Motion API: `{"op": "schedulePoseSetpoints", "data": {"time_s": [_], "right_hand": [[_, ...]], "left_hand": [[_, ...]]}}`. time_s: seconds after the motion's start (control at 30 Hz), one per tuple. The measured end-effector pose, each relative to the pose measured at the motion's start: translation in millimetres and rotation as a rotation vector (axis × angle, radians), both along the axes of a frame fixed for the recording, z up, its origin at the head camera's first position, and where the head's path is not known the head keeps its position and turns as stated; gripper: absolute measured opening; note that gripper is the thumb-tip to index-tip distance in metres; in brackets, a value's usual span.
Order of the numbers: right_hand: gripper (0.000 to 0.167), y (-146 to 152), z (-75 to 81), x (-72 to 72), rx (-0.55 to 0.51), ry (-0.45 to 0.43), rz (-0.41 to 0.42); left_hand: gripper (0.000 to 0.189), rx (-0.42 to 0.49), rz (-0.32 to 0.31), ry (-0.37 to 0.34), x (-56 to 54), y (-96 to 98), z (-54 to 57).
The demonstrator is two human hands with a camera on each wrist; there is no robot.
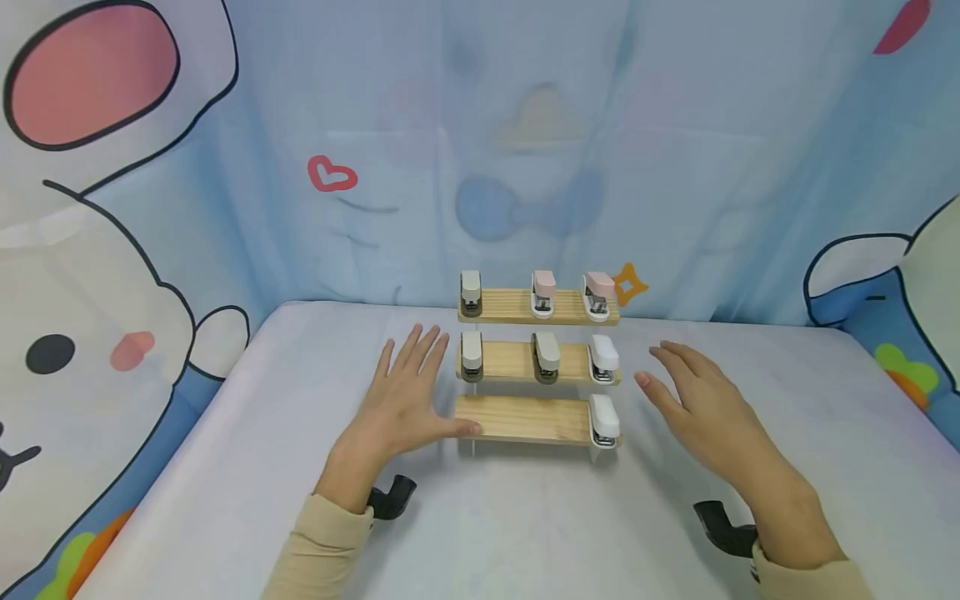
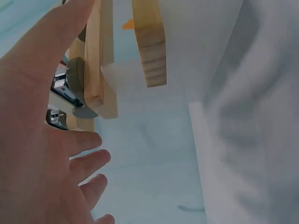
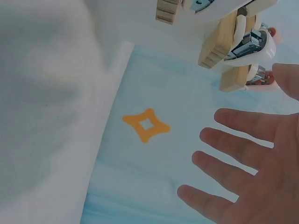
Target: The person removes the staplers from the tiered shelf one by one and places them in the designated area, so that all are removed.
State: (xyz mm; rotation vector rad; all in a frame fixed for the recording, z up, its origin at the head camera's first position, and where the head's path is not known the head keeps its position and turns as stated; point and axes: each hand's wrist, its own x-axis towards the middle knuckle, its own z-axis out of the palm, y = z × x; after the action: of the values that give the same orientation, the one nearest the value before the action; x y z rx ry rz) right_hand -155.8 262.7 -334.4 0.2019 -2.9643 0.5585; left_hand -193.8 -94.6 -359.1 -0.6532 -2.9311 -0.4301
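Observation:
My left hand [image 1: 401,412] is spread flat with straight fingers, left of a three-tier wooden stand. Its thumb overlaps the left end of the bottom board [image 1: 528,418] in the head view. My right hand [image 1: 708,421] hovers right of the stand, fingers extended and holding nothing; the right wrist view shows its fingers [image 3: 233,123] apart. Small staplers sit on the boards. One white stapler [image 1: 603,421] stands at the bottom right. The middle board [image 1: 506,361] carries two grey-based staplers and a white one. On the top board [image 1: 506,306] are a grey-based stapler [image 1: 470,292] and two pink ones.
A white cloth covers the table [image 1: 525,525] beneath the stand. Behind it hangs a blue cartoon-print curtain [image 1: 390,233]. Black camera mounts [image 1: 392,497] stick out from both wrists.

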Motion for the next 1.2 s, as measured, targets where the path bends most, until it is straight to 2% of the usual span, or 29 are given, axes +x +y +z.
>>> {"op": "schedulePoseSetpoints", "data": {"time_s": [0.2,0.33,0.6,0.83,1.07,1.2], "right_hand": [[0.077,-5.9,1.3,5.0,0.007,-0.050,-0.006],[0.073,-10.6,3.5,9.3,0.012,-0.053,0.014],[0.060,-25.1,10.8,22.0,0.049,0.014,0.063],[0.053,-33.0,11.4,26.6,0.048,0.065,0.119],[0.047,-41.6,4.6,30.2,0.066,0.057,0.144],[0.043,-46.4,-2.3,30.9,0.070,0.100,0.177]], "left_hand": [[0.131,-0.015,-0.022,-0.003,-0.9,7.4,0.1],[0.134,-0.033,-0.015,0.000,-1.9,12.3,0.0],[0.137,-0.040,0.003,0.018,-0.2,15.4,-4.6],[0.141,-0.040,0.011,0.030,1.1,18.0,-6.2],[0.140,-0.044,0.024,0.036,1.7,23.1,-8.1],[0.140,-0.068,0.034,0.034,1.5,24.4,-7.9]]}}
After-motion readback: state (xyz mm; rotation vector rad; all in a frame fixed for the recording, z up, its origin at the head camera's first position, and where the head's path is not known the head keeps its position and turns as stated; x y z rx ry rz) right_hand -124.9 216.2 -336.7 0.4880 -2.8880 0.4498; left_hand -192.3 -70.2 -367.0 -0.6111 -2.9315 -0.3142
